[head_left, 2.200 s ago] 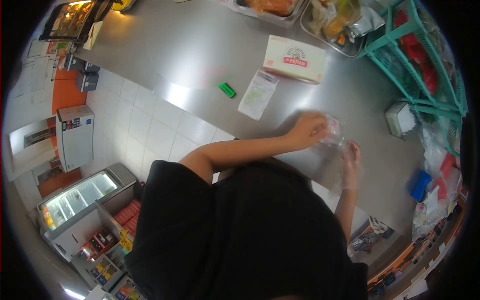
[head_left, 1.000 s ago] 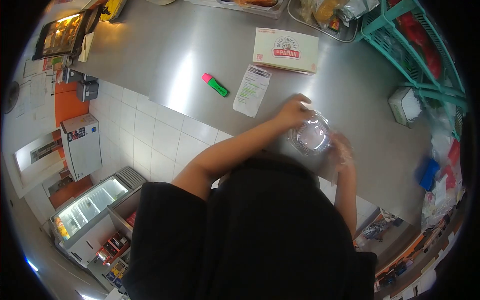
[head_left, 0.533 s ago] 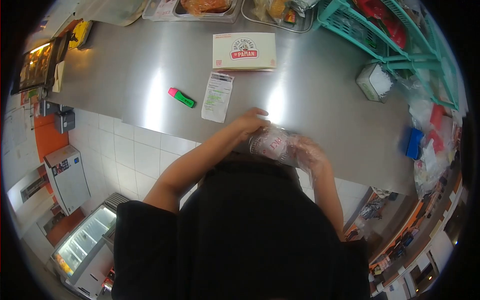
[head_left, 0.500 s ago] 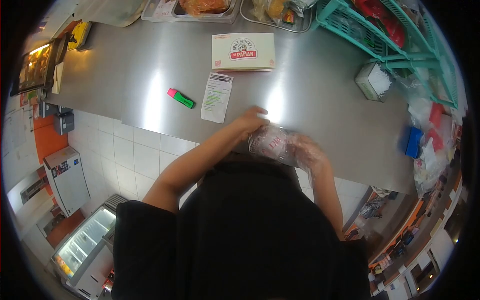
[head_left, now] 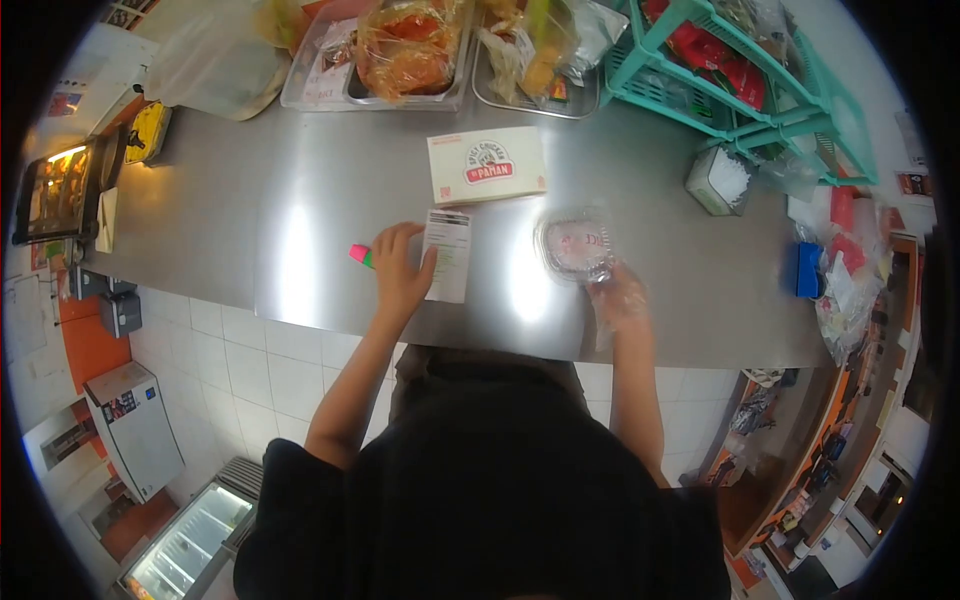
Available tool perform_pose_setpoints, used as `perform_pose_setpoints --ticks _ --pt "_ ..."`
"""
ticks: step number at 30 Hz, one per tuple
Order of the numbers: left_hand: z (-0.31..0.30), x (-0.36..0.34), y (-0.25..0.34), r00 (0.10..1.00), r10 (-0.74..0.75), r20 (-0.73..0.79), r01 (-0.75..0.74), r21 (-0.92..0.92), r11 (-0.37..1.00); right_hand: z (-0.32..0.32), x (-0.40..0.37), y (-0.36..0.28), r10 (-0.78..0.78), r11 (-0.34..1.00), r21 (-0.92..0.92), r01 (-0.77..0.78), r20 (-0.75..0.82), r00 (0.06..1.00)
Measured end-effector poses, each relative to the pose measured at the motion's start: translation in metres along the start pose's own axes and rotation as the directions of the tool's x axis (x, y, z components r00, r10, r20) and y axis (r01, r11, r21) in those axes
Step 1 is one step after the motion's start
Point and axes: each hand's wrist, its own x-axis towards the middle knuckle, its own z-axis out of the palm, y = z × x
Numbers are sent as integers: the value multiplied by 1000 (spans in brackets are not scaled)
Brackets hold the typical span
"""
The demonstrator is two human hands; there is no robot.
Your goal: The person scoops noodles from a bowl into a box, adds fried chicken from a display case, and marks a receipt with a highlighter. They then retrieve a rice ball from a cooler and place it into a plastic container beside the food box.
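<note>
My right hand (head_left: 620,294), covered by a clear plastic glove, grips the near edge of a clear plastic container (head_left: 578,245) with red print on it. My left hand (head_left: 402,272) has its fingers apart over the left edge of a printed receipt (head_left: 448,262). Under that hand, a pink and green highlighter (head_left: 361,255) is partly hidden. Behind the receipt lies a cream cardboard box (head_left: 487,166) with a red and black logo.
Trays with bagged food (head_left: 410,50) stand along the back of the steel counter (head_left: 220,220). A teal basket rack (head_left: 700,110) is at the back right, beside a metal holder (head_left: 716,180). A blue object (head_left: 808,270) sits at the right edge.
My left hand has let go of the container and moved left to the receipt. My right hand has moved the container forward, away from my body. The view has shifted.
</note>
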Motion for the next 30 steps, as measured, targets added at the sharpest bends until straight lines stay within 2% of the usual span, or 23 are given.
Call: perform_pose_setpoints --ticks 1,3,4,5,6,7,8,10,14,15,16,17,18,19,22,23,24,25,26,27,28,29,30 --pt "-16 -6 -7 1000 3 -3 -3 1 1000 6 -5 -21 -63 996 -61 61 -31 998" --pt "-42 -15 -15 993 70 94 -96 307 947 8 -8 -53 -127 985 -128 120 -52 991" --pt "-43 -15 -21 994 64 91 -89 307 948 6 -8 -63 153 781 610 -133 19 988" --pt "-40 -18 -27 966 154 208 -206 257 944 5 -9 -71 299 71 951 -300 267 916" --pt "-37 -20 -31 917 245 315 -314 193 929 6 -9 -75 301 77 948 -309 273 914" --pt "-27 -17 -26 936 190 298 -238 135 962 6 -6 -80 241 92 955 -282 253 937" --pt "-15 -9 -19 938 189 291 -235 133 963 9 -3 -86 178 105 963 -249 228 957" --pt "5 7 -11 917 -123 379 45 209 977 14 1 -104 185 123 962 -245 221 958" --pt "28 7 -29 850 -115 514 70 106 992 22 -5 -128 200 129 971 -200 172 964" --pt "16 2 -30 811 -202 549 318 -124 940 24 -10 -132 199 136 973 -189 160 967" --pt "7 4 -29 752 -260 605 533 -327 780 26 -15 -136 235 107 984 -141 113 965" --pt "2 11 -26 753 -244 611 523 -332 785 29 -17 -139 277 75 993 -90 66 959" --pt "-4 12 -22 913 -128 388 222 -207 953 30 -20 -142 289 74 994 -79 55 956" --pt "-6 11 -19 982 68 177 -70 4 998 30 -24 -147 318 88 993 -81 49 947" --pt "21 18 -19 969 150 195 -170 93 981 35 -30 -147 405 63 996 -58 28 914" --pt "28 19 -21 968 161 195 -179 80 981 34 -31 -146 460 35 998 -46 25 888" --pt "34 17 -22 937 125 325 -154 65 986 32 -35 -142 463 44 998 -37 12 886" --pt "35 14 -21 888 86 451 -124 55 991 31 -41 -140 370 79 996 -49 16 929" --pt "33 9 -20 888 88 450 -123 48 991 29 -45 -139 270 113 992 -60 27 962" --pt "30 4 -21 896 94 434 41 -292 956 27 -47 -141 268 116 992 -54 21 963" --pt "27 7 -21 903 97 418 189 -592 784 28 -48 -151 276 130 991 -27 -10 961" --pt "21 19 -12 901 104 421 187 -592 784 30 -50 -156 290 142 990 -4 -38 956" --pt "17 33 -1 947 125 296 105 -653 750 30 -50 -151 298 140 990 -3 -39 954"
